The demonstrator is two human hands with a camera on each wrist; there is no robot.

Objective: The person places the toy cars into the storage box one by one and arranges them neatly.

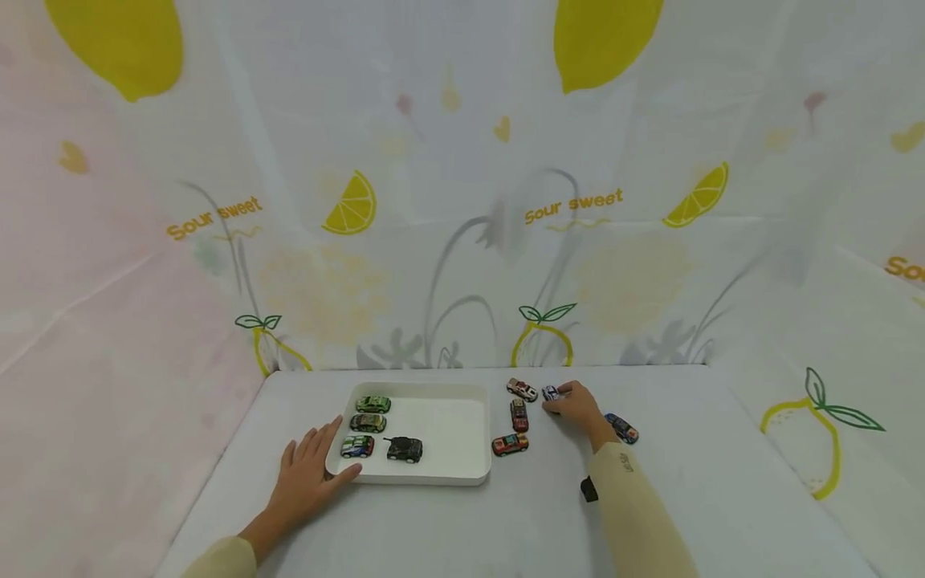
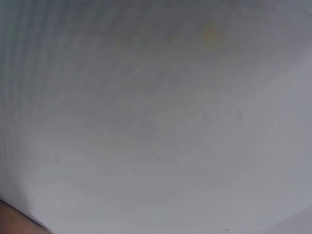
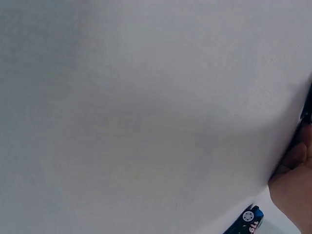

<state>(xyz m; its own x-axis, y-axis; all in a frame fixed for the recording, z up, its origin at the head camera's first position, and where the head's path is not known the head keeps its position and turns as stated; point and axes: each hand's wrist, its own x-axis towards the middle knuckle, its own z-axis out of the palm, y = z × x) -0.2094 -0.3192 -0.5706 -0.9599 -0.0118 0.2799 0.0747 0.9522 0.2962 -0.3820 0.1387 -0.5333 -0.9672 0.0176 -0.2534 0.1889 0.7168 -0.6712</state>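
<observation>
In the head view my left hand (image 1: 307,474) rests against the left side of a white tray (image 1: 441,479), fingers extended, thumb over its front rim. Inside the tray stand a bright green toy car (image 1: 373,404), a darker green toy car (image 1: 368,423), a white, green and blue toy car (image 1: 357,446) and a black toy vehicle with a turret (image 1: 405,449). Right of the tray, my right hand (image 1: 577,408) pinches a small white and blue toy car (image 1: 551,393) on the table; the fingers partly hide it. At the right wrist view's edge, only part of that hand shows.
Between tray and right hand lie a white and red toy car (image 1: 522,390), a dark red toy car (image 1: 519,416) and an orange-red toy car (image 1: 510,444). A blue toy car (image 1: 621,428) sits beside the right wrist. Patterned cloth (image 1: 462,273) walls the table.
</observation>
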